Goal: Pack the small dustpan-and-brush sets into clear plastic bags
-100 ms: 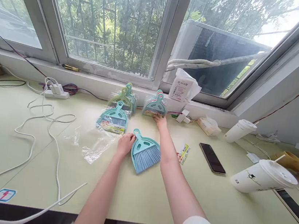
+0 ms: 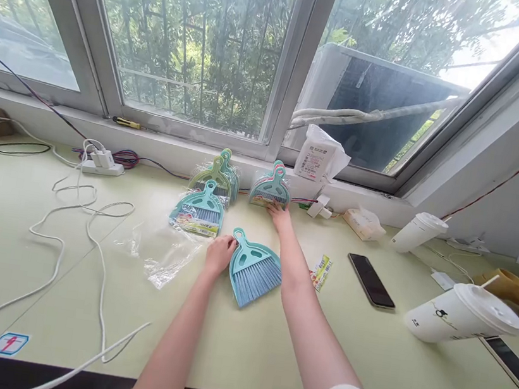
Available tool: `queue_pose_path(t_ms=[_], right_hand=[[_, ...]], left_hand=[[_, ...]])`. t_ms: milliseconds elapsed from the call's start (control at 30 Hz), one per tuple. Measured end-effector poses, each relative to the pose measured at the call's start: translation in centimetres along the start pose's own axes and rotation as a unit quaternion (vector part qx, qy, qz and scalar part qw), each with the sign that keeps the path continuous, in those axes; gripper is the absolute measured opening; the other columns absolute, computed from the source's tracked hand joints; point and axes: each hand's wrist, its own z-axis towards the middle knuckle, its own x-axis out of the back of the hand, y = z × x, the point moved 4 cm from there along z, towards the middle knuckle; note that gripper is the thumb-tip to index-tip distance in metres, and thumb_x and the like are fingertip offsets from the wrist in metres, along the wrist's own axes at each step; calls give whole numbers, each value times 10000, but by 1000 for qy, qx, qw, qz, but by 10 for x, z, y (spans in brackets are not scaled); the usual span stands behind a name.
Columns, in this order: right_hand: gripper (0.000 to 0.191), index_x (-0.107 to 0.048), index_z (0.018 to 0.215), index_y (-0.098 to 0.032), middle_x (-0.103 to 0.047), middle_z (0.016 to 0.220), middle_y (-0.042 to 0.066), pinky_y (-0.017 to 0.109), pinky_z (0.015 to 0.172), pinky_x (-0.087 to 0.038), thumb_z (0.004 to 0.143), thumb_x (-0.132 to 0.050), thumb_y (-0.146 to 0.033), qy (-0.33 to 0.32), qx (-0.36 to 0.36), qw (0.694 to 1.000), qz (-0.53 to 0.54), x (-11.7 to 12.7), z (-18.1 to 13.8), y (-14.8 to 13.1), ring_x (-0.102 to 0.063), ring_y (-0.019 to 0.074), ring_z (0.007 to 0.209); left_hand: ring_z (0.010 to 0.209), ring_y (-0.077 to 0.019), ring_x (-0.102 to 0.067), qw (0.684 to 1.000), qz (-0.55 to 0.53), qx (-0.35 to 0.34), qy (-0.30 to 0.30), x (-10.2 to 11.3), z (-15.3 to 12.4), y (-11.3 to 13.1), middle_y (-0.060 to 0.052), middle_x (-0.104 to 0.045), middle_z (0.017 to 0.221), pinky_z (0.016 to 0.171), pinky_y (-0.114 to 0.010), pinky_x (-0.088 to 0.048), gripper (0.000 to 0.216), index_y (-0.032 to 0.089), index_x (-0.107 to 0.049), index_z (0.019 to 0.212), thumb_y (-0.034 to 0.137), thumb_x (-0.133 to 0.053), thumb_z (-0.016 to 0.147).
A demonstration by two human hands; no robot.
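Table (image 2: 97,301): bearing everything, both hands working near its middle.
Loose dustpan with brush (image 2: 255,280): lying between the forearms, bristles facing the person; the right forearm should be staying clear of it.
Wrapped set (image 2: 272,191): standing by the window wall; holding it low is probably preventing tipping.
Right hand (image 2: 278,215): touching its lower edge; pinching or not, cannot tell.
Left hand (image 2: 220,254): curling beside the loose dustpan's handle; grip hidden.

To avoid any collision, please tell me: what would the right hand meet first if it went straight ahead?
The right hand would probably first meet the rightmost wrapped dustpan set; it appears to be at the set's lower edge, though exact contact is unclear.
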Motion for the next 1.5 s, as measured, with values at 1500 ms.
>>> queue_pose_path(t_ms=[1500], right_hand=[[266,-530,1036,-166,-609,1020,154,445,851,-371,920,-421,-378,77,-262,947,170,82,-165,-125,-521,288,971]], left_hand=[[755,-155,-585,994,-44,-88,44,-21,-28,53,-53,-653,909,728,-257,-415,341,203,-710,970,364,-423,881]])
